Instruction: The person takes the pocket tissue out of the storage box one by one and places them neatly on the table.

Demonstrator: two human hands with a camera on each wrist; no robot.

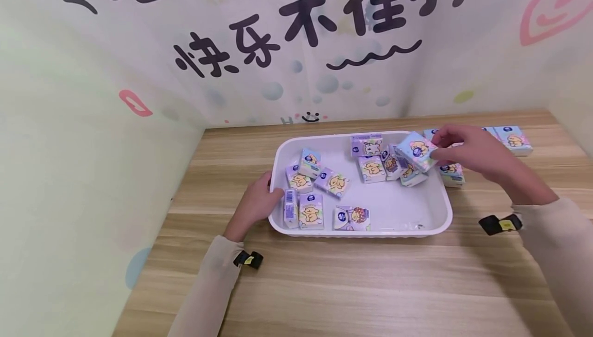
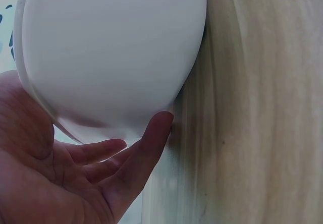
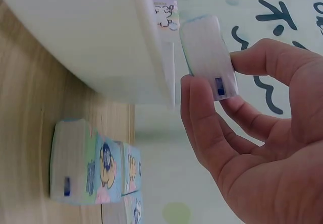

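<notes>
A small blue tissue pack (image 1: 416, 151) with a cartoon puppy is pinched between the thumb and fingers of my right hand (image 1: 477, 153), above the right end of a white plastic tub (image 1: 389, 208). The right wrist view shows the pack's pale side (image 3: 209, 57) in that grip. My left hand (image 1: 257, 198) holds the tub's left end, its thumb over the rim. In the left wrist view its fingers (image 2: 146, 148) lie against the outer wall. Inside the tub are several purple tissue packs (image 1: 332, 182) and a blue one (image 1: 310, 162), some tilted or leaning on each other.
Right of the tub, several blue tissue packs (image 1: 512, 140) stand on the wooden table (image 1: 352, 285), partly hidden by my right hand. One pack (image 3: 83, 163) is close to the tub's outer wall. A printed cloth (image 1: 296, 90) hangs behind the table.
</notes>
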